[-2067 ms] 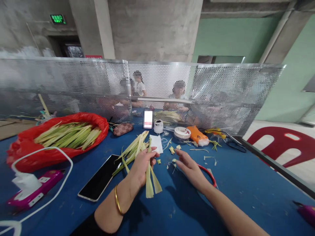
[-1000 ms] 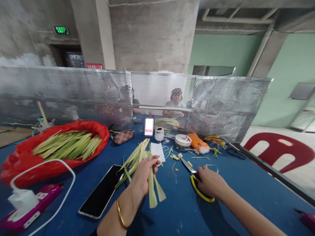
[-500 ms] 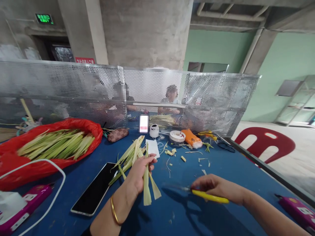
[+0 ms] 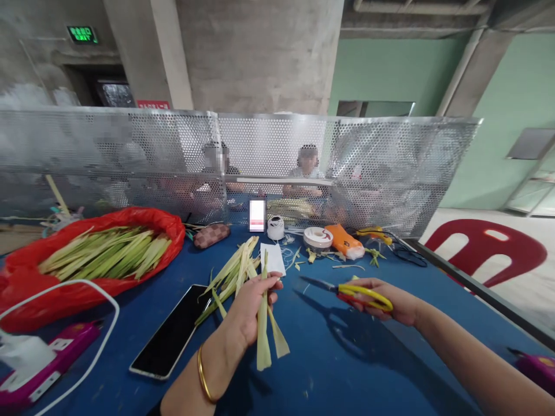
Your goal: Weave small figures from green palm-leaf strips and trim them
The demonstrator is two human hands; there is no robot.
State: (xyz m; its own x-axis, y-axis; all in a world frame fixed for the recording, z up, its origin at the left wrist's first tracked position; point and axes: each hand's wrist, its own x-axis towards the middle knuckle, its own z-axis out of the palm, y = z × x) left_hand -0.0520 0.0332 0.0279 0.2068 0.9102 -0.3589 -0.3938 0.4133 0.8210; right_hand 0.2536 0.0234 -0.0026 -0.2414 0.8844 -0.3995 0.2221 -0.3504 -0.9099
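In the head view, my left hand [image 4: 255, 303] pinches a few pale green corn husk strips [image 4: 263, 341], whose wide ends hang down toward me. My right hand [image 4: 384, 294] is closed on scissors [image 4: 366, 294] with yellow handles, held above the table with the blades pointing left; some red shows under the handles. Left of my left hand lies a loose pile of husk strips [image 4: 234, 268]. Beyond it is a white paper [image 4: 273, 258]. Small husk scraps [image 4: 311, 255] lie farther back, past the scissors.
A red plastic bag [image 4: 173, 228] full of husks stands at left. A large phone [image 4: 171, 335] lies on the blue table [image 4: 269, 393]. Thread spool [image 4: 275, 229], ribbon roll [image 4: 318, 238] and orange packet [image 4: 344, 241] line the back, before a perforated metal screen [image 4: 377, 167]. People sit behind it.
My right hand with the scissors has moved farther from me. Husk scraps in the middle of the table have been swept back or aside. My left hand still holds the strips.
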